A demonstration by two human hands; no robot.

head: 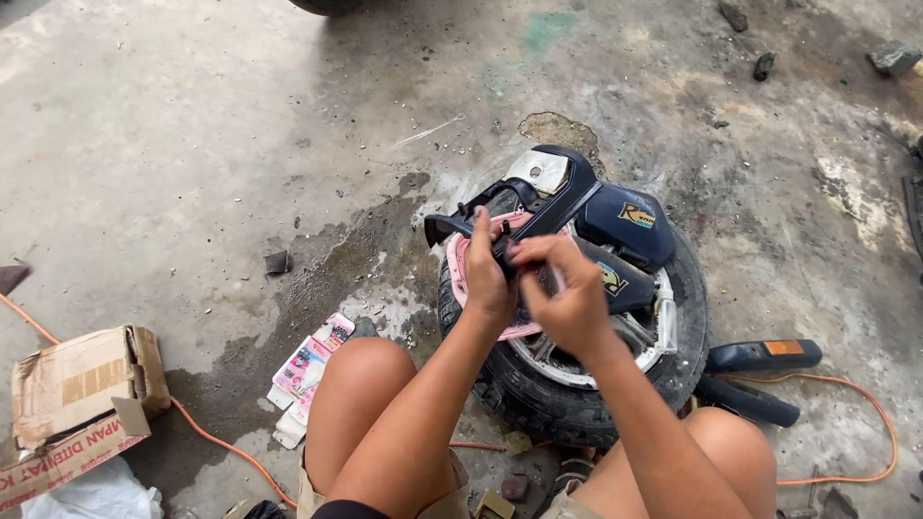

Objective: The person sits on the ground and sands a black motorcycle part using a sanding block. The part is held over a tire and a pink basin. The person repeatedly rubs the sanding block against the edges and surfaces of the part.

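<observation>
Nearest us, our left hand [488, 279] and right hand [567, 298] both pinch closed on a pink plastic part [461, 264], held over the motorcycle wheel [577, 384]; beyond lies the dark blue fender [615, 216] on wet concrete floor [192, 144].

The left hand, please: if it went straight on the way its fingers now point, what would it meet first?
The left hand points up and away; first in line is probably the dark blue scooter panel it already touches, then wet concrete floor. Depth is unclear.
</observation>
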